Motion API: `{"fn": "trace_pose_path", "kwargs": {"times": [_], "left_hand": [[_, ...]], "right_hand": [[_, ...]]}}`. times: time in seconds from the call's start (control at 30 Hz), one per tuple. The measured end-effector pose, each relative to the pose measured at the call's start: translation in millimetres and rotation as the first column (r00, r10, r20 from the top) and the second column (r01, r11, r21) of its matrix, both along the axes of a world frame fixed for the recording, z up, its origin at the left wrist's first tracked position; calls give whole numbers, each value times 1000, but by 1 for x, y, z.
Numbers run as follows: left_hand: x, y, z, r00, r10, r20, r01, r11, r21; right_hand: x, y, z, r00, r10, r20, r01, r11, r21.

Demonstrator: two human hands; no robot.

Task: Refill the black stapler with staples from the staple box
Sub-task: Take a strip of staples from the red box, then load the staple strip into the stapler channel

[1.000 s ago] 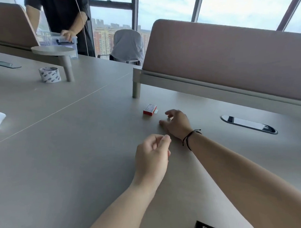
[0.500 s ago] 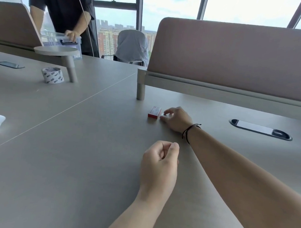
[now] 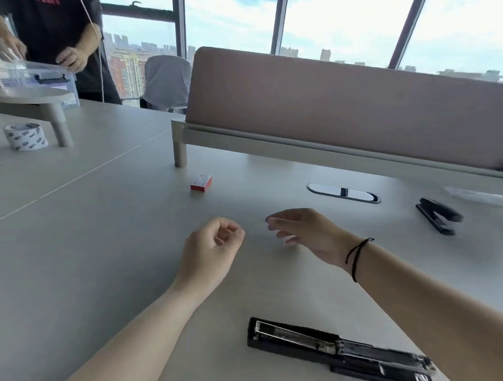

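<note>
Now the black stapler [image 3: 338,351] lies opened flat on the tabletop [image 3: 104,252], near the body and just below the right forearm, its metal staple channel facing up; it was outside the view half a second ago. The staple box [image 3: 201,183], red and white, rests closed on the tabletop beyond both hands, well apart from them. Half a second ago the right hand [image 3: 309,234] had its fingertips at the box; it has since drawn back and to the right, and now hangs above the tabletop with fingers loosely spread and slightly curled. Whether anything small sits between its fingertips cannot be told. A black cord bracelet [image 3: 356,256] circles that wrist. The left hand [image 3: 211,248] remains loosely curled into a fist, thumb against the forefinger, to the left of the right hand; no contents can be made out.

Surroundings: a second black stapler [image 3: 439,219] lies closed, far to the right of the right hand. An oval cable port [image 3: 343,192] sits beyond the right hand. A grey-brown partition screen [image 3: 341,107] stands behind the box. Far beyond the left hand stands a roll of printed tape [image 3: 25,136], beside a small raised shelf [image 3: 30,97]. Another person [image 3: 59,34] in a dark shirt handles a clear plastic bin [image 3: 38,76] there. Nothing lies between the hands and either the box or the opened stapler.
</note>
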State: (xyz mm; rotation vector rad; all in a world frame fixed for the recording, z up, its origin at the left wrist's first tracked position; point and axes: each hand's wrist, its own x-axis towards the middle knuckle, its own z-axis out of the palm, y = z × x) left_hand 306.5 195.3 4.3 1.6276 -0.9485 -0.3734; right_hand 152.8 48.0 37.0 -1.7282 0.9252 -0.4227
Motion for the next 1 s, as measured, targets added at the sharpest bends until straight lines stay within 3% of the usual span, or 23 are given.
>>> {"fn": "trace_pose_path", "kwargs": {"times": [0.17, 0.37, 0.7, 0.87, 1.0], "left_hand": [[-38, 16, 15, 931, -84, 356, 98, 995, -21], [-127, 31, 50, 710, -172, 683, 335, 936, -112], [-177, 19, 45, 648, -53, 760, 359, 901, -244], [-171, 21, 39, 710, -223, 668, 427, 891, -156], [-162, 30, 33, 681, -427, 594, 514, 857, 27]], "right_hand": [[-106, 45, 23, 983, -23, 181, -11, 983, 181], [-182, 82, 16, 920, -60, 388, -44, 967, 253], [-201, 99, 7, 890, -71, 451, -29, 977, 211], [-201, 100, 8, 949, -34, 314, -1, 994, 109], [-204, 98, 11, 992, -78, 102, 96, 977, -191]]}}
